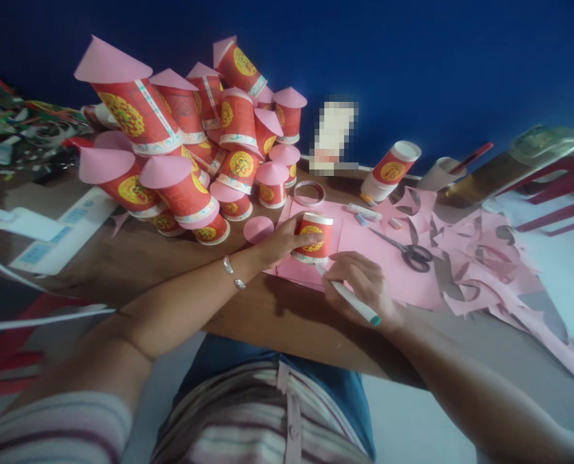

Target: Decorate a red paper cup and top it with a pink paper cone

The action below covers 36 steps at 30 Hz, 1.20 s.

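A red paper cup (315, 227) with a yellow emblem stands on pink paper (388, 258), its white rim up. My left hand (287, 241) is wrapped round its left side, thumb across the front. In my right hand (364, 280) is a white marker (352, 299) with a green end, its other end close to the cup's base. Just left of the cup lies a small pink disc or cone (258, 229). Scissors (410, 253) with dark handles rest on the paper to the right.
Several red cups with pink cone tops (238, 116) are piled at the back left. A tape roll (309, 193), stacked cups (392, 169), a bottle (524, 158) and pink scraps (480, 258) lie or stand around. At the left is a power strip (64, 232) with cables.
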Each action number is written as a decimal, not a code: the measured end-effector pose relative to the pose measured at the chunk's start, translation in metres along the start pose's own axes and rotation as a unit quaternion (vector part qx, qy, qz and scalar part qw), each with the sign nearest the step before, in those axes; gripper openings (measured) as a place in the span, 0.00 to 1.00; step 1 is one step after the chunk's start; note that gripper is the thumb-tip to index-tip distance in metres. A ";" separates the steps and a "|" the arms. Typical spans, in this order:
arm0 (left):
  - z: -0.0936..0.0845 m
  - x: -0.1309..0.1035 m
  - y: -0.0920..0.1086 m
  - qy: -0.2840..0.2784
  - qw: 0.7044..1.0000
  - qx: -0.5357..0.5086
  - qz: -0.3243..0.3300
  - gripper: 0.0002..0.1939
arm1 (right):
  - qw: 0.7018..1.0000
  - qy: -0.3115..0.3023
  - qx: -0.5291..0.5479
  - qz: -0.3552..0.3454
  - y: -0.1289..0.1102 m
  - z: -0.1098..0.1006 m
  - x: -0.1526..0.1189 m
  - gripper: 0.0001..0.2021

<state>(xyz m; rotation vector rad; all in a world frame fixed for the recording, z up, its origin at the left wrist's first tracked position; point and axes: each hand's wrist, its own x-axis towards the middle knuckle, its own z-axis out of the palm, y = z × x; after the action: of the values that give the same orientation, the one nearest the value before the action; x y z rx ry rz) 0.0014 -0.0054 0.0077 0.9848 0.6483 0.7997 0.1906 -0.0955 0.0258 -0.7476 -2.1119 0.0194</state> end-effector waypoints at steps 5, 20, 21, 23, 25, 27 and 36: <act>0.000 0.001 -0.001 -0.001 1.000 -0.003 -0.002 0.33 | 1.000 -0.001 0.000 -0.001 0.000 0.001 0.000 0.11; -0.003 0.002 -0.006 -0.007 1.000 0.023 0.007 0.33 | 1.000 -0.009 -0.007 0.016 -0.001 0.003 0.000 0.09; -0.004 0.002 -0.006 -0.010 1.000 0.025 0.010 0.33 | 1.000 -0.011 -0.008 0.017 -0.001 0.003 0.001 0.09; -0.004 0.002 -0.006 -0.014 0.999 0.031 0.013 0.34 | 1.000 -0.015 -0.010 0.019 -0.001 0.003 0.002 0.09; -0.004 0.002 -0.006 -0.015 0.999 0.036 0.014 0.34 | 1.000 -0.013 -0.010 0.015 -0.001 0.002 0.003 0.09; -0.003 0.002 -0.005 -0.015 0.999 0.040 0.015 0.34 | 1.000 -0.001 -0.005 0.005 -0.001 0.002 0.003 0.09; -0.003 0.002 -0.005 -0.006 1.000 0.009 0.002 0.33 | 1.000 0.005 0.020 0.002 0.001 0.000 -0.002 0.11</act>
<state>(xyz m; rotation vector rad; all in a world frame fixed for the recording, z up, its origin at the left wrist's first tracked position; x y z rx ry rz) 0.0014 -0.0036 0.0019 1.0074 0.6448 0.7925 0.1922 -0.0953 0.0245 -0.7273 -2.0939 0.0597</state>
